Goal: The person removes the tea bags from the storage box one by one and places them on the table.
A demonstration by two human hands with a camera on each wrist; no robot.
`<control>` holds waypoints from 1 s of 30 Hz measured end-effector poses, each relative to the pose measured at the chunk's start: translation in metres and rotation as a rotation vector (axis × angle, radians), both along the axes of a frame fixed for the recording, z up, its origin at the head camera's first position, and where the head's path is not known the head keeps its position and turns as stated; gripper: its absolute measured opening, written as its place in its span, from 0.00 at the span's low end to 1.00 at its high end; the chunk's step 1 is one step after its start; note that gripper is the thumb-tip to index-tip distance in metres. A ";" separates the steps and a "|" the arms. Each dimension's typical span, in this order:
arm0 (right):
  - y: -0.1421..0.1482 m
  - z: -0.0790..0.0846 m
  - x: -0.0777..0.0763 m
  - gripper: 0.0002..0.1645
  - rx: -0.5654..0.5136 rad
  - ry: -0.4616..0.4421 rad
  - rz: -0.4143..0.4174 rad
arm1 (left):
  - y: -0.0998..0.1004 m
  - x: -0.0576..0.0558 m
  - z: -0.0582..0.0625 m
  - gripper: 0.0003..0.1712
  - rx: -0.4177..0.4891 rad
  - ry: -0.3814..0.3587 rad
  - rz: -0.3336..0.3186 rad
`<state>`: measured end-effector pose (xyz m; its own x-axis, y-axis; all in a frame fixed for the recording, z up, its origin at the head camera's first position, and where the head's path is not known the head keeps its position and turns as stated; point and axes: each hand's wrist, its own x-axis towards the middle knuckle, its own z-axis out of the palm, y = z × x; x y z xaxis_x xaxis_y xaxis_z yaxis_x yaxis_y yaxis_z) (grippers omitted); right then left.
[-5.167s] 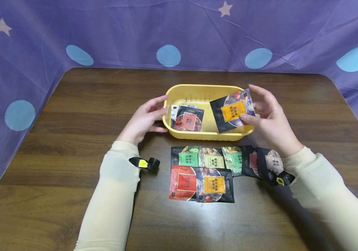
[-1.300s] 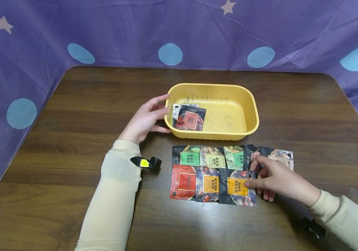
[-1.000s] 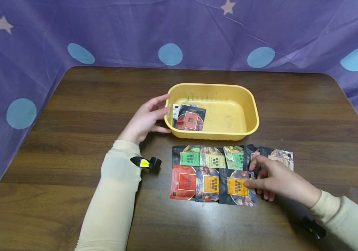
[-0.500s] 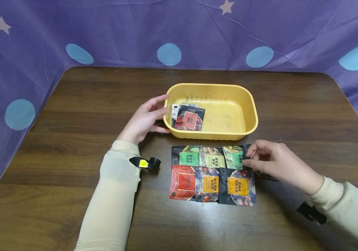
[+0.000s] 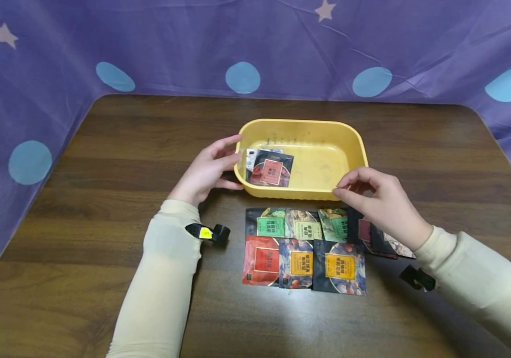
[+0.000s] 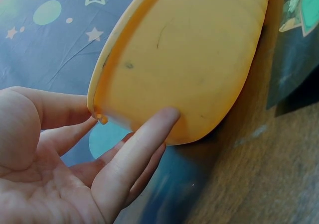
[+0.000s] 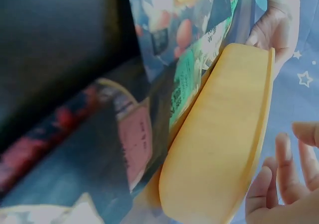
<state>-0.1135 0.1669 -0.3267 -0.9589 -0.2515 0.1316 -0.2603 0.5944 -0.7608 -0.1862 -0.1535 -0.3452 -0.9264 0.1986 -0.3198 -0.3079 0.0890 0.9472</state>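
My left hand point(image 5: 206, 171) rests against the left end of a yellow plastic basin point(image 5: 300, 194), its fairly straight fingers and thumb touching the outer wall and rim. Beside the basin's front right corner is my right hand point(image 5: 385, 204), thumb and forefinger close together, with nothing visible held. In the right wrist view its loosely bent fingers point(image 7: 286, 169) appear apart from the basin. A black tea sachet with a salmon label point(image 5: 271, 171) overlaps a whitish one point(image 5: 250, 156) inside the basin. Partly hidden below my right hand are a dark sachet point(image 5: 365, 231) and a pale-patterned one point(image 5: 400, 246).
Several sachets lie in two overlapping rows before the basin. Green-labelled point(image 5: 270, 226), cream-labelled point(image 5: 306, 229) and another green-labelled sachet point(image 5: 339, 227) form the far row's left part. The near row has a red sachet point(image 5: 255, 248) and two orange-labelled sachets point(image 5: 340, 267).
My right hand has set an orange-labelled sachet in the near row, let go and moved up toward the basin. The far row's right sachets have shifted slightly nearer. My left hand stays put.
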 end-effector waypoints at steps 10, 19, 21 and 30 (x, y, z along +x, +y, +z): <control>-0.017 0.000 -0.025 0.07 0.014 -0.036 0.028 | 0.000 0.000 -0.002 0.29 0.003 0.010 -0.004; -0.032 0.002 -0.046 0.12 0.067 -0.109 0.085 | -0.002 -0.001 -0.003 0.29 0.002 0.013 0.008; -0.035 0.001 -0.050 0.13 0.092 -0.112 0.098 | -0.002 -0.001 -0.004 0.29 0.000 0.013 0.007; -0.051 -0.003 -0.066 0.14 0.221 -0.064 0.151 | 0.001 -0.001 -0.004 0.30 -0.001 0.016 -0.001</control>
<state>-0.1796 0.1157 -0.3294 -0.9129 -0.4082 -0.0019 -0.3143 0.7061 -0.6346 -0.1871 -0.1525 -0.3493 -0.9313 0.1992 -0.3051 -0.2926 0.0901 0.9520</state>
